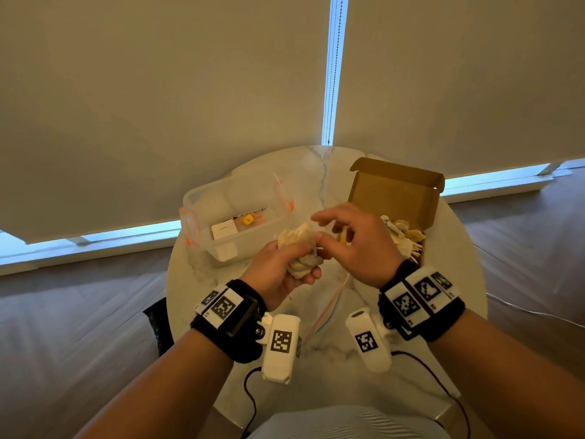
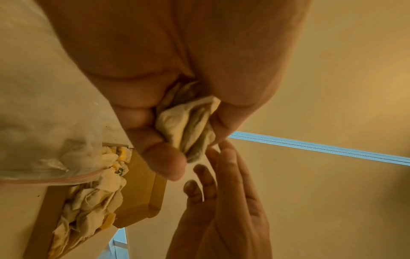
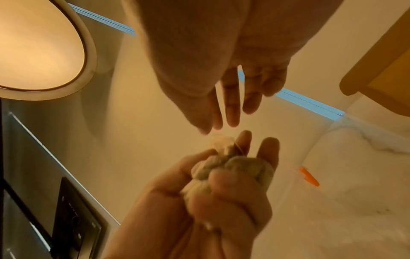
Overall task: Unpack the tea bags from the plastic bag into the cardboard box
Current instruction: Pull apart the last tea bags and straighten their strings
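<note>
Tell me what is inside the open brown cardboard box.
The open brown cardboard box holds a heap of crumpled cream tea bags with yellow tags, piled against its right side. The right hand covers the box's left part, so its contents there are hidden.

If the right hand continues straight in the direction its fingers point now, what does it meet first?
Most likely the clump of tea bags that the left hand grips. The right hand is open, its fingertips just short of the clump, though the exact depth is unclear.
</note>
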Demonstrator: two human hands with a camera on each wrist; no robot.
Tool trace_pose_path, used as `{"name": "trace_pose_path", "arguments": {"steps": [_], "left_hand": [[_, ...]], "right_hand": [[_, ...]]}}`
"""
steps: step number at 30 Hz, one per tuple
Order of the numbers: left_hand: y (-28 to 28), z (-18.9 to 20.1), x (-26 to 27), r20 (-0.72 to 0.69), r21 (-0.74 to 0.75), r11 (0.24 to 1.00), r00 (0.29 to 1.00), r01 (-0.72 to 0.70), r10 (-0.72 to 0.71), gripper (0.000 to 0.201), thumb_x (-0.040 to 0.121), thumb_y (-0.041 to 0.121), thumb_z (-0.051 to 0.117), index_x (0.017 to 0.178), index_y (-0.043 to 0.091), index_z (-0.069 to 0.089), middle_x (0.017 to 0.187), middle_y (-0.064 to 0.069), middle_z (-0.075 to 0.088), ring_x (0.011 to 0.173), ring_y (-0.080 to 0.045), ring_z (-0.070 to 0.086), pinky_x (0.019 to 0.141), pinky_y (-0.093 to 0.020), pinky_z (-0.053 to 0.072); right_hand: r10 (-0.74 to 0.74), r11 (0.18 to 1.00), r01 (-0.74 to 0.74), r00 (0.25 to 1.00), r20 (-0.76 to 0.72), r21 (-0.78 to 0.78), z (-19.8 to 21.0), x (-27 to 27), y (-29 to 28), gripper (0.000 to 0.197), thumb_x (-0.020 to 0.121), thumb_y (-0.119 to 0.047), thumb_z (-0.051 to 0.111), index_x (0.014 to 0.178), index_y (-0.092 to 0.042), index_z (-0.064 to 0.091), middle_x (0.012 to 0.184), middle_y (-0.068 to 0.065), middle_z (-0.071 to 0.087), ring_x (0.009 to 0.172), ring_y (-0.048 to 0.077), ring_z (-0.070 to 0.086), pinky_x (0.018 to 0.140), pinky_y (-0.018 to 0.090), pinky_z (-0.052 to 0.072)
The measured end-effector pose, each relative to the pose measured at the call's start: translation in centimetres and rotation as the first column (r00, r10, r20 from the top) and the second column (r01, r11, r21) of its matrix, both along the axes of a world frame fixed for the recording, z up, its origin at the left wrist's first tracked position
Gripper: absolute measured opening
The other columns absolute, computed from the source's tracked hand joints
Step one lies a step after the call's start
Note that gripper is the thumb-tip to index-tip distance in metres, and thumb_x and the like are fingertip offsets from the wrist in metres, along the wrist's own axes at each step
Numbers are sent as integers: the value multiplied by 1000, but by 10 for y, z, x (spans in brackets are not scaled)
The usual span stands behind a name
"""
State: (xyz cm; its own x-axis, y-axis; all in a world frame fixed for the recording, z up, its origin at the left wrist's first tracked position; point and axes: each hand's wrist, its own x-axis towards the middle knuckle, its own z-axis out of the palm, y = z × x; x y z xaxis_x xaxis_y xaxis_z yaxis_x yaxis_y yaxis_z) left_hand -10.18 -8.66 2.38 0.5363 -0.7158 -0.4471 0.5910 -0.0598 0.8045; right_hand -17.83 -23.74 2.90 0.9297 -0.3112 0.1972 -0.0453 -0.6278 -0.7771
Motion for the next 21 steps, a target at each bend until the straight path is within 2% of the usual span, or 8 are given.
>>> {"name": "trace_pose_path", "arguments": {"steps": [2, 6, 9, 11, 14, 17, 19, 21], "left_hand": [[1, 1, -1, -11, -14, 998, 998, 65, -65, 15, 93, 7, 51, 101, -1, 61, 86, -16, 69, 62, -22, 59, 50, -24, 48], [4, 0, -1, -34, -35, 994, 993, 108, -109, 35, 82, 14, 57, 112, -5, 59, 100, -22, 67, 65, -22, 60, 54, -25, 50], [8, -3, -1, -72, -81, 993, 993, 84, -90, 40, 85, 14, 57, 120, -5, 56, 105, -21, 66, 69, -22, 61, 58, -25, 52], [11, -6, -1, -87, -94, 994, 994, 55, -63, 44, 86, 14, 57, 125, -6, 54, 108, -23, 65, 71, -23, 61, 59, -25, 53], [12, -7, -1, -82, -87, 996, 996, 28, -36, 45, 86, 14, 57, 126, -6, 53, 109, -24, 64, 71, -22, 62, 60, -25, 53], [11, -6, -2, -90, -103, 994, 995, 24, -33, 49, 92, 26, 55, 127, -7, 52, 106, -23, 64, 70, -23, 61, 59, -26, 53], [9, -5, -2, -121, -86, 996, 993, 4, -14, 56, 97, 38, 47, 127, -8, 52, 104, -24, 64, 68, -22, 61, 57, -26, 53], [9, -5, -1, -150, -44, 999, 989, -16, 9, 60, 99, 44, 36, 127, -7, 51, 103, -25, 62, 65, -23, 61, 55, -26, 52]], "right_hand": [[35, 998, -33, 998, -49, 46, 7, 8, -3, 20, 83, -28, 71, 103, -26, 71, 97, -14, 65, 82, 3, 59, 65, 9, 40], [76, 978, -64, 996, -49, 198, 14, 14, -6, 5, 79, -14, 75, 85, -15, 74, 81, -9, 70, 75, 7, 65, 64, 16, 50], [48, 962, -39, 998, -28, 269, 14, 12, -9, 6, 81, -9, 74, 87, -9, 73, 80, 2, 71, 72, 14, 66, 67, 25, 56], [33, 951, -23, 999, -27, 307, 14, 10, -11, 11, 82, -8, 73, 93, -8, 73, 83, 6, 71, 74, 17, 66, 68, 23, 56], [87, 964, -61, 992, -89, 259, 16, 7, -10, 16, 82, -11, 74, 98, -11, 73, 83, 4, 70, 74, 14, 65, 66, 18, 54], [90, 981, -66, 988, -126, 184, 18, 5, -10, 8, 82, -13, 73, 90, -14, 75, 80, 0, 71, 72, 12, 65, 67, 25, 56], [78, 988, -61, 990, -118, 141, 20, 3, -10, 6, 83, -14, 72, 88, -17, 73, 81, -6, 70, 74, 9, 64, 70, 28, 57], [116, 991, -106, 985, -126, 85, 27, 0, -10, 8, 84, -15, 71, 89, -20, 72, 82, -10, 68, 76, 7, 64, 71, 26, 56]]}}
